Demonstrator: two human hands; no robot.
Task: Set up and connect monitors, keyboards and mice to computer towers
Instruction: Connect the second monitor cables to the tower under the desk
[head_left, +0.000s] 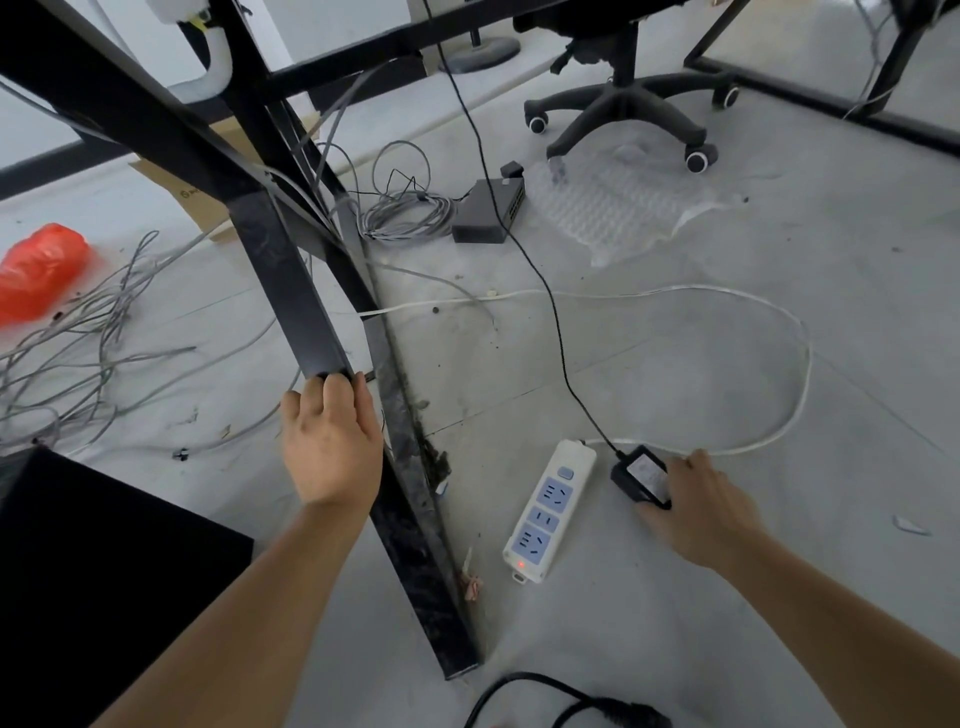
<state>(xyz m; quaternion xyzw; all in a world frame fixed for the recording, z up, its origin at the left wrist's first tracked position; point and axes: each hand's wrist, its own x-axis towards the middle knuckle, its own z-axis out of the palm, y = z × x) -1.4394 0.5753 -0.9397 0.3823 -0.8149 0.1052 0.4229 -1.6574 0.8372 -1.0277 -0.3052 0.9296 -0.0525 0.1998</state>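
Note:
A white power strip (551, 512) with blue sockets lies on the grey floor, its red light on. Right beside it lies a black power adapter (640, 475); my right hand (698, 512) is closed on it, and its thin black cable (550, 306) runs up and away toward the desk. My left hand (332, 441) grips the lower end of a slanted black desk leg (285, 280). A thick black power cord (566, 701) lies at the bottom edge.
A black network switch (488, 210) and coiled grey cables (410, 213) lie under the desk. More grey cables (78, 343) and a red plastic bag (39, 270) are at left. An office chair (623, 104) and bubble wrap (623, 208) lie farther back. A black box (78, 571) is lower left.

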